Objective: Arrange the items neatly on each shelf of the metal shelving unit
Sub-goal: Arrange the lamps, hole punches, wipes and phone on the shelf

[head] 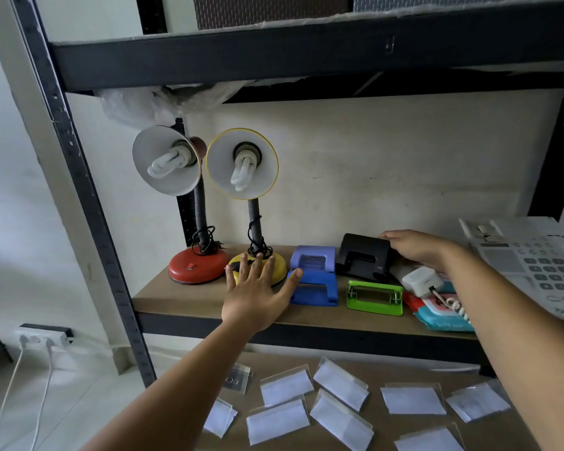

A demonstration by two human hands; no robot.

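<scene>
Shelf point(189, 296), hole punches: left hand point(256, 288) spread flat, thumb touching blue punch point(315, 288); right hand point(414, 250) holding black punch point(365, 255). Slide into even rows, edges squared

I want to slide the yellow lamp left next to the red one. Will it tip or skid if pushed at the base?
The yellow lamp probably slides upright: its round base is wide and low. The big shade on a flexible neck may wobble. The left hand rests spread on the base.
</scene>
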